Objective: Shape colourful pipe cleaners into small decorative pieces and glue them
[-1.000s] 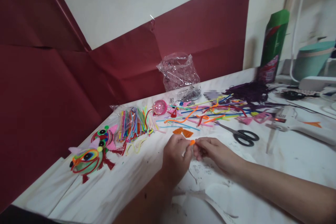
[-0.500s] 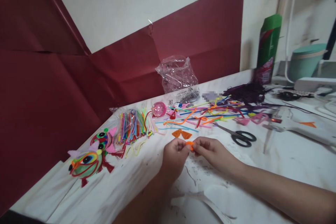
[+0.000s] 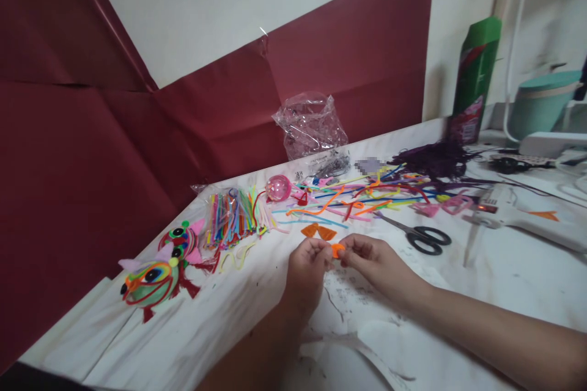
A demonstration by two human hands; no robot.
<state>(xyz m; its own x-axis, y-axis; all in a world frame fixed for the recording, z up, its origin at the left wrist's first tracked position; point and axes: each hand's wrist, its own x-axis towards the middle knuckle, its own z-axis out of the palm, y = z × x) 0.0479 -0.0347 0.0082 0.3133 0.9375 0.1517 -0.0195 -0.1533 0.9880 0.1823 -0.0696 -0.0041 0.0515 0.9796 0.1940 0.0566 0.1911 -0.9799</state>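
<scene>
One orange piece (image 3: 338, 251) is held at the centre of the work area, clamped between the fingertips of the left hand (image 3: 308, 266) and the right hand (image 3: 373, 259), one on each side. Relative to this piece: two orange cut-outs (image 3: 327, 232), 11 o'clock; one pair of scissors (image 3: 425, 241) and one glue gun (image 3: 516, 215), 3 o'clock; two decorated animal figures (image 3: 161, 288), 9 o'clock.

- Piece (image 3: 338, 250): small, bright orange, partly hidden; exact shape too small to tell.
- Pinched at its sides between the left hand (image 3: 307, 266) and right hand (image 3: 375, 260).
</scene>
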